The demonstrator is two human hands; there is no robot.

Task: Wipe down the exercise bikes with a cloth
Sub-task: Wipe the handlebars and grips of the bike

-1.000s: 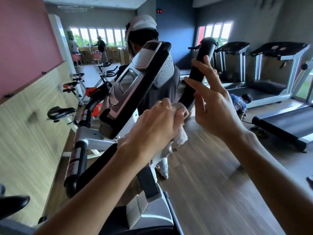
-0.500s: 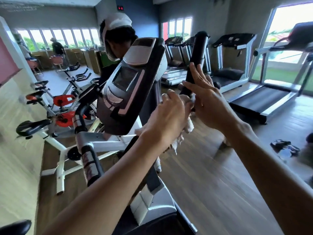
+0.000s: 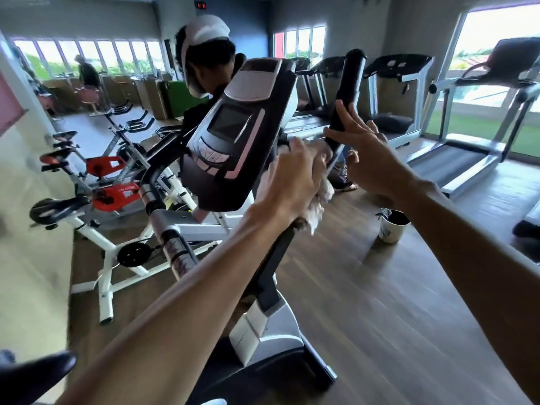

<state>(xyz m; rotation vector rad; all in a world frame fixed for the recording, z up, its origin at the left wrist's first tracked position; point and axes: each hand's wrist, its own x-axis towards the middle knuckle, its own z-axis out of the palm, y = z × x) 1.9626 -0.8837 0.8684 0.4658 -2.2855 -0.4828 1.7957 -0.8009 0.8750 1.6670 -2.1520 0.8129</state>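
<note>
Since the earlier frame, the view is swung rightward and a cup [image 3: 393, 226] on the wood floor [image 3: 380, 317] is brought into sight. A white cloth [image 3: 320, 200] is gripped in the curled left hand [image 3: 292, 182] against the exercise bike [image 3: 233, 135] handlebar [image 3: 347, 92]. The right hand [image 3: 369, 159] is held with fingers spread, touching the bar. Treadmills [image 3: 467, 127] are seen by the windows.

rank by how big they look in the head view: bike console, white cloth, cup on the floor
1. bike console, by far the largest.
2. white cloth and cup look about alike; the left hand hides part of the cloth, so no ranking.
</note>
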